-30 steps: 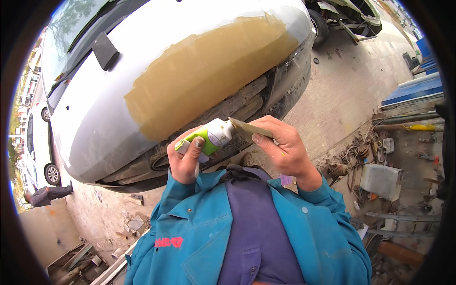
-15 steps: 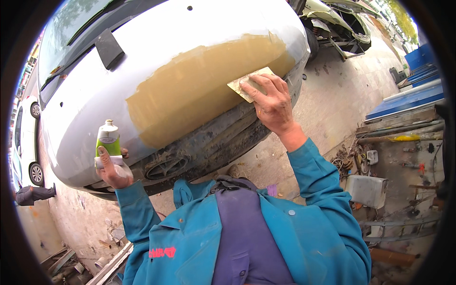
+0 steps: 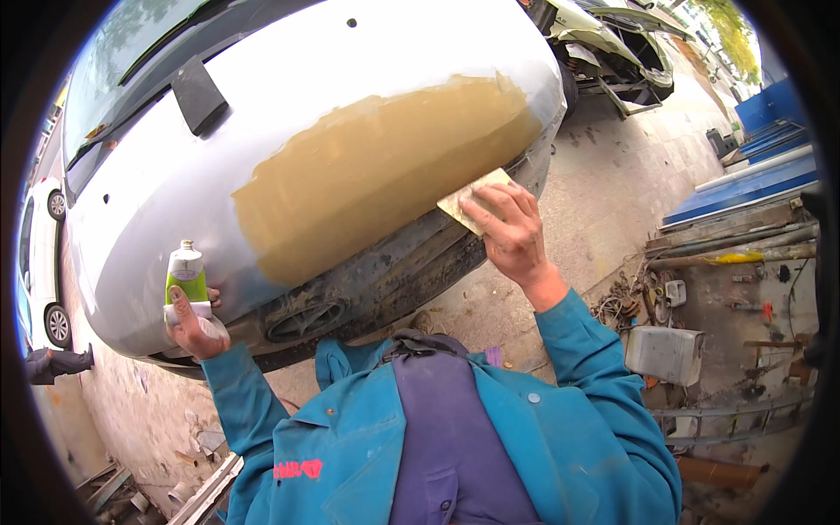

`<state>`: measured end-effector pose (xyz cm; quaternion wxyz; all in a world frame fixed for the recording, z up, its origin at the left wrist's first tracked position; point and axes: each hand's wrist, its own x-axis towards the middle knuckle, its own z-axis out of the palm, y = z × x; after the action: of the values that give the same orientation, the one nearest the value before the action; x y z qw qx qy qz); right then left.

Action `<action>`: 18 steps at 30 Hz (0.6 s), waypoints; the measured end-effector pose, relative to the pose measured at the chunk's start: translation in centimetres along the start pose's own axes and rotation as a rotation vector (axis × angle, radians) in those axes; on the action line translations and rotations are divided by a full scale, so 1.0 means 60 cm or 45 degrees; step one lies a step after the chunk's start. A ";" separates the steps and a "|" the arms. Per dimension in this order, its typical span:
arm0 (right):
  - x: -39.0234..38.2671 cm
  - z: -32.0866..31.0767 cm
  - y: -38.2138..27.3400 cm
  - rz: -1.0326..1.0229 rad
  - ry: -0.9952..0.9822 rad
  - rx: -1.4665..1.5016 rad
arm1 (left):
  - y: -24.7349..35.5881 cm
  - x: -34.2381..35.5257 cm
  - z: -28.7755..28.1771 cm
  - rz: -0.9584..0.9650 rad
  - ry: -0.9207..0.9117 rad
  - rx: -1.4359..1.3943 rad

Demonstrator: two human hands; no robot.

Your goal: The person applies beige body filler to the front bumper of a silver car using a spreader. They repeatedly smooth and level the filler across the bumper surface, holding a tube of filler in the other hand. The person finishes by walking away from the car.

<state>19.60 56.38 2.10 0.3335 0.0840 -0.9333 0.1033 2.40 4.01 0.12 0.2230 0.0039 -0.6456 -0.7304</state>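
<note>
Tan patch (image 3: pixel 385 166) sits upper centre. Right hand's fingers grip the spreader (image 3: pixel 468 198) mid-frame, left hand's curl round the tube (image 3: pixel 185 267) at left; I'd go low angle, even pressure imo.

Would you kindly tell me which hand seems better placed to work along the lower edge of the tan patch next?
Probably the right hand: it holds the flat spreader near the lower edge of the tan patch. The left hand holds the green-and-white tube, farther left.
</note>
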 end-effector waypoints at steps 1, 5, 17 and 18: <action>0.014 0.004 0.003 0.000 0.037 -0.006 | 0.001 0.000 -0.001 -0.019 0.003 0.022; 0.066 0.039 0.015 -0.047 0.126 -0.053 | 0.007 -0.001 0.001 -0.010 -0.021 0.011; -0.028 0.013 0.016 0.056 0.016 -0.048 | 0.008 -0.005 0.002 -0.022 -0.023 0.036; -0.023 0.010 0.025 0.064 0.069 -0.065 | 0.007 -0.006 0.002 -0.011 -0.029 0.019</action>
<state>19.92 57.80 0.55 0.3580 0.0491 -0.9281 0.0901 2.79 4.20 0.43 0.2124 -0.0001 -0.6534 -0.7266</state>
